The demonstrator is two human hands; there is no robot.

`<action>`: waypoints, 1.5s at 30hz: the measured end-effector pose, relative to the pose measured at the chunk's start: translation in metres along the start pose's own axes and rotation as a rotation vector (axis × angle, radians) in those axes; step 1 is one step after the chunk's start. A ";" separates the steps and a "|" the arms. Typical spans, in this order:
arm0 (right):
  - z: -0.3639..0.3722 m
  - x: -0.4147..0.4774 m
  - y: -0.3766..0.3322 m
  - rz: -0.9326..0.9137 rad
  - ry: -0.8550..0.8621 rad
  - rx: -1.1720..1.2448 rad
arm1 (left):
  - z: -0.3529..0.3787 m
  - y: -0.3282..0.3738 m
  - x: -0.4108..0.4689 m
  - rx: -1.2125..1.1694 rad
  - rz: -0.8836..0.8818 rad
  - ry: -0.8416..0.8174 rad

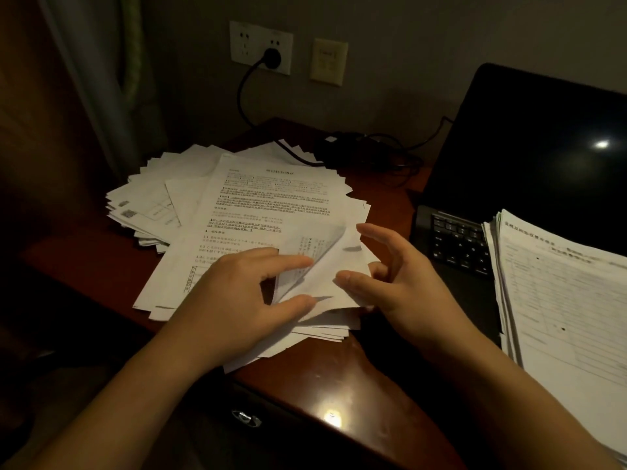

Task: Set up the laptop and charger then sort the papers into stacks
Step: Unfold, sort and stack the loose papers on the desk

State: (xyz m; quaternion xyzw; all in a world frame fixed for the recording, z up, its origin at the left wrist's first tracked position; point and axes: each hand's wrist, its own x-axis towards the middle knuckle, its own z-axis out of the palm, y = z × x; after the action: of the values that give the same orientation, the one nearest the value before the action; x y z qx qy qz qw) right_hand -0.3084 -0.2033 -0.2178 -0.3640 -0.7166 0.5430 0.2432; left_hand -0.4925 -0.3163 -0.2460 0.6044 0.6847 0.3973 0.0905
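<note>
1. A sheet (325,262) corner is pinched up by the right hand (397,283); the pile (244,205) is pressed by the spread left hand (237,293). Two sheets may be lifted together.
2. The desk (339,385) edge is overhung; sheets could slide off.
3. The laptop (543,164) keyboard is covered by a stack (559,293).
4. The pile's far edge is crossed by the cable (373,147), plugged into the socket (261,47).

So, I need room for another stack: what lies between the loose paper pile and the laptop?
Head view: bare desk between the paper pile and laptop, with charger cables at the far end and the right hand over the near part.
</note>
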 end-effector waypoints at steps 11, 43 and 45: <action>-0.013 0.004 -0.003 0.047 -0.044 -0.063 | -0.002 0.000 0.001 -0.183 -0.116 0.141; -0.012 0.003 -0.005 0.167 -0.043 0.152 | -0.003 0.006 0.000 -0.187 -0.075 0.012; -0.010 -0.001 -0.009 0.179 -0.137 0.192 | -0.004 0.007 -0.001 -0.180 -0.046 -0.030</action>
State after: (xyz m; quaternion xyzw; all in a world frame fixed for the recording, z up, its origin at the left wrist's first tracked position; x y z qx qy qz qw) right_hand -0.3031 -0.1992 -0.2060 -0.3634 -0.6410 0.6522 0.1781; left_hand -0.4895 -0.3195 -0.2395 0.5836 0.6585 0.4460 0.1638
